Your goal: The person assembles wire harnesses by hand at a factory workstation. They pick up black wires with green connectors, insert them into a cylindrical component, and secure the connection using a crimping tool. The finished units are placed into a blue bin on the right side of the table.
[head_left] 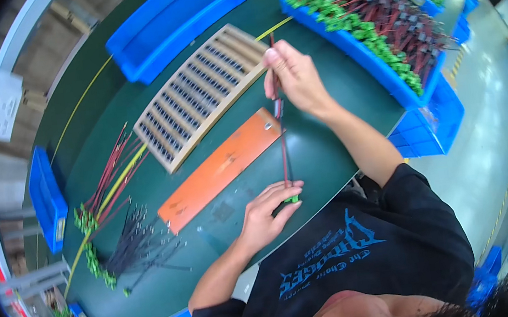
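A thin red and black wire lead (284, 158) runs between my two hands over the green table. Its near end carries a green connector (293, 198), pinched by the fingers of my left hand (268, 215) close to the table's front edge. Farther off, my right hand (298, 77) is closed around the far part of the lead, whose tip sticks up above the thumb. Just left of the lead lies an orange board (220, 170) with small metal pieces on it. Behind that board is a wooden rack (192, 143) with rows of small dark parts.
Black wires (134, 243) and red wires (113, 172) with green connectors lie at the left. A blue bin (415, 99) full of wire leads stands at the far right. Blue trays (189, 45) sit at the back and left edge. Yellow lines cross the table.
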Available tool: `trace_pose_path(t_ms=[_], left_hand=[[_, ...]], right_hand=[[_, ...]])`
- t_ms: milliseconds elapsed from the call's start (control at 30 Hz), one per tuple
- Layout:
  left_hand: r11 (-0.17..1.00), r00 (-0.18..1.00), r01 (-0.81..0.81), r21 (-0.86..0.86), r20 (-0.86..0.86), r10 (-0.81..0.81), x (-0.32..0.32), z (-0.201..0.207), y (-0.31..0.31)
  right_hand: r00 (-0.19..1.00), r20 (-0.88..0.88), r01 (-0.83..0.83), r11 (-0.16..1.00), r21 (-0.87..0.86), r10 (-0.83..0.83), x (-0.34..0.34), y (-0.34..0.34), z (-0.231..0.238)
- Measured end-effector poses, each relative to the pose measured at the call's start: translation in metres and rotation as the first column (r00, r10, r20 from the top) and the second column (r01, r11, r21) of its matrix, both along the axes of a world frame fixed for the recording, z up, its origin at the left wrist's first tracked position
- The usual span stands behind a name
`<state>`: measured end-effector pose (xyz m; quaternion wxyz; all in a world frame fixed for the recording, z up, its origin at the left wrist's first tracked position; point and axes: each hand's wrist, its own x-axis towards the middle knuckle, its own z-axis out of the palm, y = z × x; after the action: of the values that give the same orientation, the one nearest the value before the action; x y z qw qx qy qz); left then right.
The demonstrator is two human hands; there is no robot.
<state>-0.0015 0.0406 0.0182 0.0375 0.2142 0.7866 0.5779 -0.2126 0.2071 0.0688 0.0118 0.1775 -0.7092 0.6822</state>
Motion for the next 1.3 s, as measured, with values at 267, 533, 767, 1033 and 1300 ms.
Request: trace_pose_path(t_ms=[267, 533, 767, 1033, 1300], left_hand=[[0.984, 0.985, -0.158, -0.078, -0.084, 0.152, -0.001, 0.006, 0.009], [0.984, 0.988, -0.152, -0.092, -0.033, 0.15, 0.003, 0.006, 0.005], [0.983, 0.984, -0.15, -0.11, -0.109, 0.138, 0.0, 0.0, 0.008], [0.985, 0.99, -0.131, -0.111, -0.074, 0.123, 0.0, 0.003, 0.011], [0.983, 0.988, -0.118, -0.141, -0.119, 0.101, -0.003, 0.003, 0.008]], right_hand=[[0.925, -0.238, 0.281, 0.955, -0.094, -0.295, -0.029, 0.142, 0.103], [0.742, -0.264, 0.668, 0.709, 0.225, -0.616, -0.145, 0.318, 0.111], [0.587, -0.514, 0.715, 0.101, 0.692, -0.626, -0.193, 0.373, 0.054], [0.636, -0.567, 0.638, -0.056, 0.768, -0.524, -0.184, 0.371, 0.065], [0.726, -0.684, 0.633, 0.457, 0.624, -0.073, -0.149, 0.182, 0.078]])
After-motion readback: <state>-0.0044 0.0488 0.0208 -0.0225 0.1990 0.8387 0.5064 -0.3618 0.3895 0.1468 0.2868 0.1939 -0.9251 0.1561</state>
